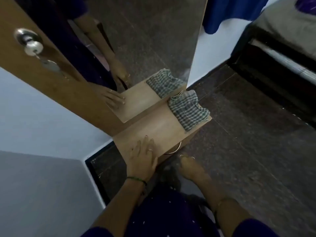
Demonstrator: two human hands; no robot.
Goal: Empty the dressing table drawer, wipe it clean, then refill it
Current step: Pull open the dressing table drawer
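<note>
Left hand [144, 155] resting flat, fingers spread, on dressing table top [159, 130]; right hand [187, 164] reaching below drawer handle [174, 149] at 5 o'clock, grip unclear. Risk: checked cloth [188, 110], lying at 1 o'clock, sliding off if drawer jerks

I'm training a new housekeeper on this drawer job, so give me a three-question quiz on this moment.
1. True or false: the checked cloth lies on the dressing table top.
2. Which hand rests flat on the top? A) left hand B) right hand C) both
3. Fill in: the curved metal drawer handle sits just below the top's front ____.

Key: 1 true; 2 A; 3 edge.
</note>
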